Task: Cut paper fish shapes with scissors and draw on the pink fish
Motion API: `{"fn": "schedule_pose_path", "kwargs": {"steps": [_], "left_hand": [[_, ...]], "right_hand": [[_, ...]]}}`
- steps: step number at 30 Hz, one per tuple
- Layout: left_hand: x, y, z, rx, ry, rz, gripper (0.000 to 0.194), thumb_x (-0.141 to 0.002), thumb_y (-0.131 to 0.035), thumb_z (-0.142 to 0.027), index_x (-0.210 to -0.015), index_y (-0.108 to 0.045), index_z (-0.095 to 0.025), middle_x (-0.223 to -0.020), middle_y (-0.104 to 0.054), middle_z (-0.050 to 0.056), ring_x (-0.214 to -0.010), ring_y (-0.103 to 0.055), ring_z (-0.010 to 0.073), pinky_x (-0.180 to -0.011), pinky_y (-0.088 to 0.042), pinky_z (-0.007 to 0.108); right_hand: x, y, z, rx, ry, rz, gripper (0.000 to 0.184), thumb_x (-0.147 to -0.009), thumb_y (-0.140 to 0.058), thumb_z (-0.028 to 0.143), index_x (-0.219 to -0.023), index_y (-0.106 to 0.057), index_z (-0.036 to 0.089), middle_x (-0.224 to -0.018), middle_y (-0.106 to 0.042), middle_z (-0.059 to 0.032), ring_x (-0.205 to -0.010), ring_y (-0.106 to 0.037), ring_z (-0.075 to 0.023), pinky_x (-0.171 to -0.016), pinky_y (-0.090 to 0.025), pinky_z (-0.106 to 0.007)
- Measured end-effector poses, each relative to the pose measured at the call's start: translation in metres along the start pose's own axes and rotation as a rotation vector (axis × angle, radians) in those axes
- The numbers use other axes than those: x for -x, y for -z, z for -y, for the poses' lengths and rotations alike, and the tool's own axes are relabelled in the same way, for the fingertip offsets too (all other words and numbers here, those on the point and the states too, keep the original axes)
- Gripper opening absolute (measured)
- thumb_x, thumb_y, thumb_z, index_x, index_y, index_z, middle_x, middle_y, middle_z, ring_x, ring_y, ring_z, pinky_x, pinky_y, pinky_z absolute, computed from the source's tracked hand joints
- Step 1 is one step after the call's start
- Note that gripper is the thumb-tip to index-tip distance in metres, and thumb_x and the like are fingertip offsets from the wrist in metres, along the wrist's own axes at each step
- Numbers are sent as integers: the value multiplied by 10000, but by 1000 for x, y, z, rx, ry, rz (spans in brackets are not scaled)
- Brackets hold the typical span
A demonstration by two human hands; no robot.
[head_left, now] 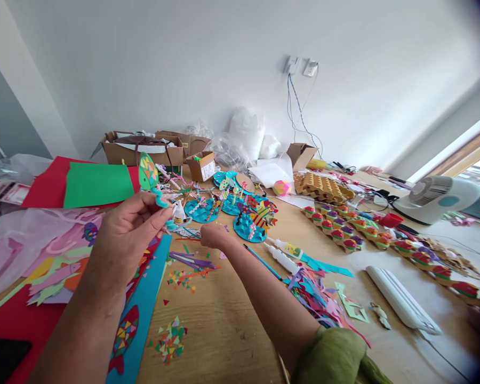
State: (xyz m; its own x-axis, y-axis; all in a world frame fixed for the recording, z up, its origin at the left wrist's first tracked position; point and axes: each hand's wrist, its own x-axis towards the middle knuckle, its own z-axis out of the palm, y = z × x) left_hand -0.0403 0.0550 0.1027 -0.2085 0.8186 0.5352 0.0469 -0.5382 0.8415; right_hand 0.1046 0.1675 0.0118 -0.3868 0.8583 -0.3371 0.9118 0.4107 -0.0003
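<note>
In the head view, the left hand point(124, 234) pinches a fuzzy turquoise stem point(160, 198) between thumb and fingers, held up above the left part of the table point(232, 320), between its far edge and the camera. The stem is bent into waves. At its upper end is a paper fish point(149, 173), upright, with a green head and a body covered in small yellow, red, orange and green pieces. The right hand point(218, 238) is curled just beside, to the right, turned away; what it grips, if anything, I cannot tell.

Along the table's far edge, towards its left, a long cardboard box point(120, 156) holds white material, with a dark strap draped over it. A smaller box point(208, 166) in front shows something green inside. To the right, a clear plastic bag point(246, 130) is full of something white. Towards the table's right side, egg cartons point(332, 226) carry red, green and purple pieces. A glue bottle point(282, 260) lies right of the right hand; its contents cannot be made out.
</note>
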Motion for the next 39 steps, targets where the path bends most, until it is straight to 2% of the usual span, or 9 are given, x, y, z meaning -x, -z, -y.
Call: {"fn": "schedule_pose_path", "kwargs": {"steps": [4,9,16,21,27,33,39], "left_hand": [[-1,0,-1,0,-42,12,78,-705,-648,-148,-720,-626,-222,-609,-538,-71,-511,-473,36,-433,-407,83],[1,2,-1,60,-32,-5,126,-688,-660,-134,-744,-631,-242,-616,-557,-73,-532,-497,43,-453,-434,90],[0,-1,-1,47,-28,-4,111,-688,-663,-135,-729,-628,-233,-639,-561,-68,-527,-502,44,-440,-445,95],[1,0,-2,61,-32,-13,121,-689,-660,-133,-737,-635,-242,-625,-569,-69,-527,-506,43,-437,-439,85],[1,0,-2,44,-25,-9,127,-686,-656,-126,-745,-638,-237,-623,-567,-67,-520,-503,46,-437,-438,96],[2,0,-2,61,-1,-30,140,-664,-667,-114,-745,-643,-225,-631,-583,-63,-523,-515,55,-435,-440,112],[2,-2,-5,63,9,-27,108,-666,-670,-128,-717,-640,-219,-624,-575,-65,-527,-505,48,-445,-432,104]], "right_hand": [[4,5,-2,2,72,65,273,-871,-518,293,-1101,-533,148,-1100,-556,-74,-927,-569,-193,-774,-486,-386],[10,3,3,-6,149,124,244,-868,-524,293,-1056,-556,141,-1058,-577,-65,-907,-577,-185,-765,-489,-376],[15,-9,10,-43,204,103,223,-872,-517,289,-1035,-564,144,-1037,-585,-60,-894,-580,-178,-753,-492,-363],[16,-19,18,-62,184,22,265,-862,-519,341,-1026,-577,142,-1039,-603,-70,-906,-586,-185,-764,-483,-364],[21,-27,32,-58,127,-69,359,-768,-613,370,-1026,-605,122,-1075,-606,-153,-975,-574,-247,-781,-470,-332],[17,-30,40,-39,108,-38,261,-866,-520,314,-1053,-564,138,-1091,-574,-76,-954,-565,-198,-797,-474,-396],[12,-28,38,-36,111,18,261,-871,-519,296,-1074,-552,136,-1093,-570,-79,-940,-571,-194,-798,-476,-395]]}}
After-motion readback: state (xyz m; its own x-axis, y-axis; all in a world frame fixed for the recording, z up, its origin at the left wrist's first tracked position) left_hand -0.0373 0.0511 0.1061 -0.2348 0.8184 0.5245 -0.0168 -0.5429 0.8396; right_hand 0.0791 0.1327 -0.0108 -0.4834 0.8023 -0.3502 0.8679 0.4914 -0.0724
